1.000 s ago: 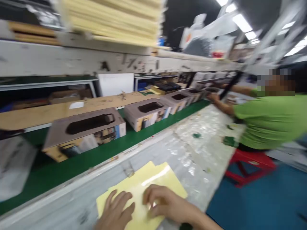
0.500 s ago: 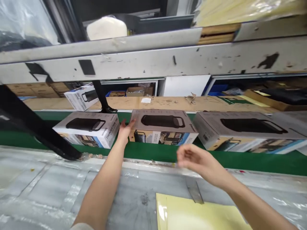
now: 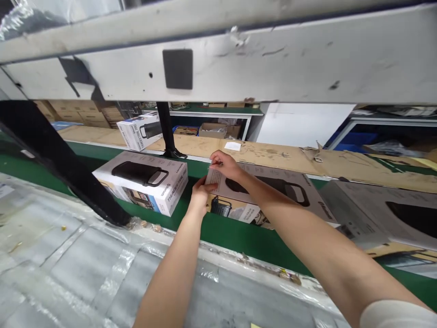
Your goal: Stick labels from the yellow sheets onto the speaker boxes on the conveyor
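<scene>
On the belt [image 3: 239, 238], three boxes [image 3: 290, 187] are lying.
Left grip [image 3: 200, 193], half-spread, is touching the middle one; right grip [image 3: 223, 165], curled, is sitting by its corner, hold unclear.

Clothing-wise, what you get is one pale sleeve [image 3: 398, 314] on the person's right arm [image 3: 307, 232], sort of off-white or maybe light grey. Looks like plain fabric with a rounded edge where it meets the arm; any stitching is too small to make out. Past that the arm's bare all the way down, pretty smooth, wider up by the sleeve and narrowing to a slim wrist. The left forearm [image 3: 174, 269] is bare too, same tapering shape, cropped by the bottom edge. Left hand [image 3: 200, 193] and right hand [image 3: 227, 165] are both bare, fingers fairly slender, nails too tiny to judge.
</scene>
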Demonstrator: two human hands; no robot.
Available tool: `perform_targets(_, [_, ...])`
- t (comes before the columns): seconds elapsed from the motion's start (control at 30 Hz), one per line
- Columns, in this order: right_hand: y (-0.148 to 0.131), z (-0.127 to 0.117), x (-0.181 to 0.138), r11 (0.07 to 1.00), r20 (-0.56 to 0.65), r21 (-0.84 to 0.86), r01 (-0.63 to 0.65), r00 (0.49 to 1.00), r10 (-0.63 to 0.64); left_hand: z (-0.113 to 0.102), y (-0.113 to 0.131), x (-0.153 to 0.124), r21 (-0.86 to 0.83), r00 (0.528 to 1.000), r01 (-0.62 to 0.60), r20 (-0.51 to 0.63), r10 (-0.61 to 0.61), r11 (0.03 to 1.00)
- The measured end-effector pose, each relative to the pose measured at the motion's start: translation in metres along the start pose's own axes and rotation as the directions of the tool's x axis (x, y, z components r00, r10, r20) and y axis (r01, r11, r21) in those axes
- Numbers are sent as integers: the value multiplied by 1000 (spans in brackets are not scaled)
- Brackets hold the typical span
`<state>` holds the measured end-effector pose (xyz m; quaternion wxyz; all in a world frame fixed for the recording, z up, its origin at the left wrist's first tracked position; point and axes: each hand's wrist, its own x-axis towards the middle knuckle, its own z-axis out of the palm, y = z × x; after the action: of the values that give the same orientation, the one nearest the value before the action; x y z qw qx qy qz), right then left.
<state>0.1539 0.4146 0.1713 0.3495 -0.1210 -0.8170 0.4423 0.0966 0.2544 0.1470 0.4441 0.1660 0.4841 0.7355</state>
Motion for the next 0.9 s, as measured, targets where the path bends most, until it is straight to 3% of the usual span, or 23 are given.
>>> perform_targets(0.37, [12,13,10,984,87,-160,76,994,-63,-4,0,2,9,993,14,-117,-13,1000])
perform_targets(0.63, [19,8,7,900,-2,-413,141,988,-156,-5,8,-3,19,997,1,-79,1,1000])
perform_targets(0.77, [3,9,-2,812,203,-496,307,950,-235,-8,10,-3,-12,997,-18,-80,17,1000])
perform_targets(0.9, [-30,14,4,687,471,-542,484,852,-228,-17,16,-1,22,994,-57,-94,59,998])
